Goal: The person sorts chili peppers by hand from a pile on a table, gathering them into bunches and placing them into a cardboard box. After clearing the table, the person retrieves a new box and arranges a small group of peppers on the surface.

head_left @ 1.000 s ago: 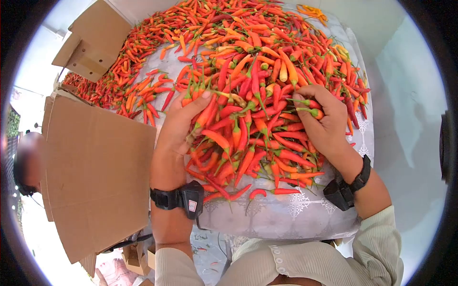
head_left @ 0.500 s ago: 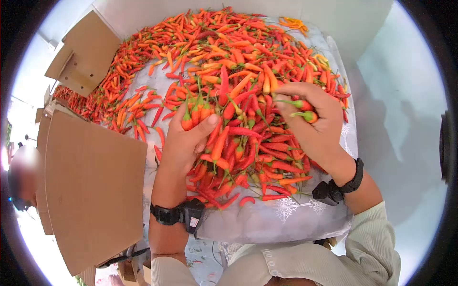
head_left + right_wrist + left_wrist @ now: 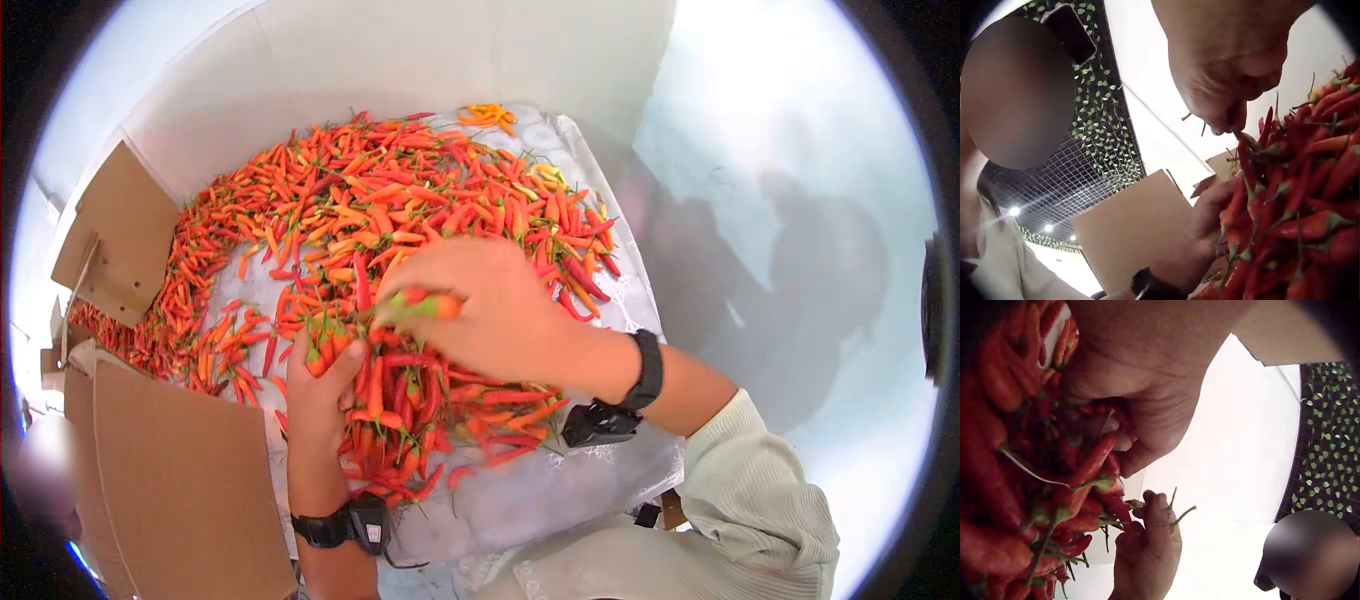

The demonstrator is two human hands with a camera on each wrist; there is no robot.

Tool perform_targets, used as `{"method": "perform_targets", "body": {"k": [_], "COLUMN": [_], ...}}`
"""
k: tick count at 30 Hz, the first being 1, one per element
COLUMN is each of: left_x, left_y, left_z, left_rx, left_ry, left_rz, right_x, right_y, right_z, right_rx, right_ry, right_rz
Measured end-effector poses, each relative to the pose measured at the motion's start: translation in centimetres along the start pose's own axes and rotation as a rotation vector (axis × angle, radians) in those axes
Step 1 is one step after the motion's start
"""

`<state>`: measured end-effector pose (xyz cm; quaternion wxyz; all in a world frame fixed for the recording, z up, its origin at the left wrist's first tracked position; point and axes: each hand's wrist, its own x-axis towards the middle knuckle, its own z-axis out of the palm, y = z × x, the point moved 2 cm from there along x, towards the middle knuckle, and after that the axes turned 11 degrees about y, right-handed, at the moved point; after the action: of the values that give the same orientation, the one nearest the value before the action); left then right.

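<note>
Red and orange chili peppers (image 3: pixel 440 190) with green stems lie heaped on the table. My left hand (image 3: pixel 318 395) grips several chili peppers (image 3: pixel 320 345) at the near left of the heap, their stems standing up above the thumb. Blurred in the head view, my right hand (image 3: pixel 495 310) holds a few chili peppers (image 3: pixel 432 304) in curled fingers, close beside the left hand. In the right wrist view the right hand's fingertips are right at a pepper stem, above the peppers by the left hand (image 3: pixel 1204 215).
A patterned white cloth (image 3: pixel 600 480) covers the table. At the left stands a cardboard box (image 3: pixel 185 480), with another cardboard flap (image 3: pixel 120 235) behind it. A few yellow chili peppers (image 3: pixel 488 117) lie apart at the back. Walls border the far and right sides.
My right hand has crossed leftward over the heap to the left hand, carrying its peppers. The left hand keeps its grip on its bunch. The head view has swung up and right.
</note>
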<state>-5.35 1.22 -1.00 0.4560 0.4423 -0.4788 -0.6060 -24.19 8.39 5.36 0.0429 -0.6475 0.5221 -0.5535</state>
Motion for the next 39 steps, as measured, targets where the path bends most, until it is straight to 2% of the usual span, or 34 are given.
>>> {"method": "perform_targets", "body": {"k": [3, 5, 7, 10, 13, 16, 18, 19, 22, 25, 28, 30, 35, 38, 39], "left_x": [-0.2, 0.0, 0.0, 0.4, 0.7, 0.8, 1.1, 1.0, 1.4, 1.6, 1.5, 1.3, 2.0, 1.9, 2.0], "left_y": [0.3, 0.3, 0.4, 0.6, 1.1, 1.8, 2.2, 2.5, 2.4, 1.9, 1.9, 2.3, 1.3, 1.3, 1.2], "left_z": [-0.1, -0.3, -0.4, -0.9, -1.7, -2.6, -3.4, -3.6, -4.1, -3.9, -4.1, -3.7, -3.8, -3.5, -3.5], "left_rx": [0.015, 0.041, 0.057, -0.045, -0.072, -0.103, -0.093, -0.084, -0.118, -0.097, -0.093, -0.127, -0.087, -0.075, -0.066], "left_ry": [-0.01, -0.005, 0.003, 0.055, 0.127, 0.187, 0.218, 0.257, 0.266, 0.297, 0.286, 0.309, 0.239, 0.241, 0.249], "left_rz": [0.009, 0.004, 0.021, 0.078, 0.131, 0.194, 0.261, 0.238, 0.246, 0.241, 0.224, 0.22, 0.157, 0.119, 0.125], "right_x": [0.8, 1.0, 1.2, 0.8, 0.8, 1.1, 1.4, 1.6, 3.6, 5.6, 5.0, 3.7, 2.8, 3.0, 2.9], "right_y": [0.1, 0.6, 0.2, 1.3, 1.2, 1.7, 2.3, 2.6, 6.8, 10.6, 10.6, 6.8, 2.2, 0.6, 1.3], "right_z": [-2.3, -3.4, -4.4, -4.7, -5.2, -6.3, -6.5, -6.7, -7.5, -8.3, -5.9, -2.9, 3.5, 5.4, 5.8], "right_rx": [0.153, 0.103, 0.068, 0.068, 0.035, -0.143, -0.238, -0.288, -0.273, -0.424, -0.476, -0.417, -0.294, -0.465, -0.468], "right_ry": [0.175, 0.23, 0.16, 0.206, 0.445, 0.62, 0.671, 0.698, 0.779, 0.603, 0.452, 0.227, -0.09, -0.362, -0.388], "right_rz": [0.057, 0.028, 0.101, 0.173, 0.206, 0.007, 0.022, 0.028, 0.083, 0.26, 0.248, 0.09, -0.332, -0.293, -0.272]}}
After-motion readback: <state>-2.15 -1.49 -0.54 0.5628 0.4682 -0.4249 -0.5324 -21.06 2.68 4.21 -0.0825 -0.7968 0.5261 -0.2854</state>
